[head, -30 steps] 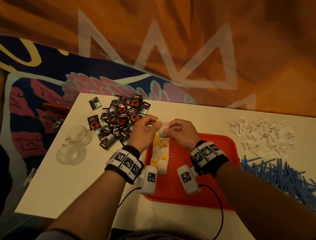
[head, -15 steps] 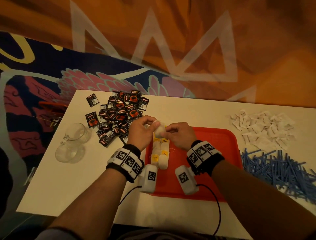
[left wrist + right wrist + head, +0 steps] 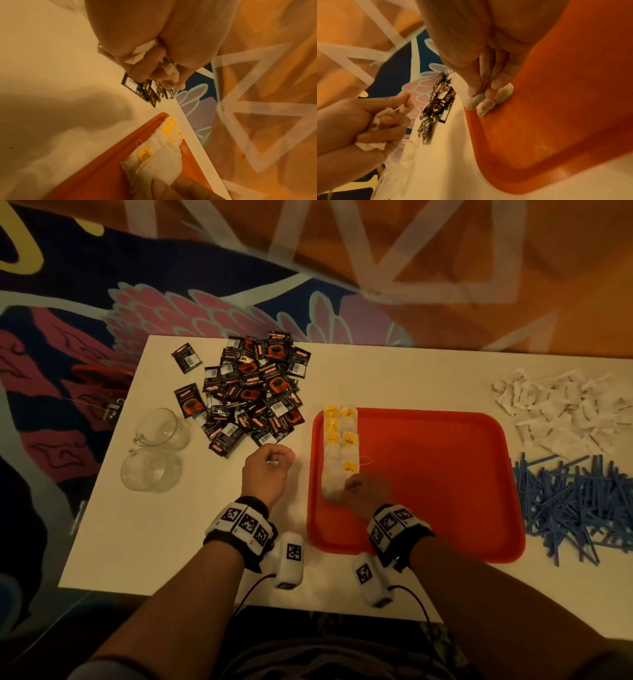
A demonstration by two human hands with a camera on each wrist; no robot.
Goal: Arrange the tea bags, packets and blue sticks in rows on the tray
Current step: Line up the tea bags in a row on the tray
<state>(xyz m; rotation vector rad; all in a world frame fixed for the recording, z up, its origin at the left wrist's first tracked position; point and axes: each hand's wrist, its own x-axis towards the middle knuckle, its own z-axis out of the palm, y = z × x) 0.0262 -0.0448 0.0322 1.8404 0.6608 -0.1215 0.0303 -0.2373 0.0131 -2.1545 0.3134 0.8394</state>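
Two rows of tea bags [image 3: 342,440] with yellow tags lie along the left side of the red tray [image 3: 428,491]. My right hand [image 3: 352,486] is at the near end of the rows. In the right wrist view its thumb and fingers [image 3: 498,83] pinch a tea bag [image 3: 476,100] down onto the tray [image 3: 556,121]. My left hand [image 3: 274,462] hovers over the table just left of the tray, fist curled round a crumpled white wrapper [image 3: 137,56]. Black packets [image 3: 253,395] are heaped at the far left, white packets [image 3: 565,409] at the far right, blue sticks [image 3: 575,501] right of the tray.
Two glass cups [image 3: 157,429] stand near the white table's left edge [image 3: 102,474]. Most of the tray floor right of the tea bags is bare red. A patterned carpet lies beyond the table.
Both hands were together over the far part of the rows, working on a tea bag. The right hand has since brought it down to the near end, and the left has drawn away leftward with the wrapper.
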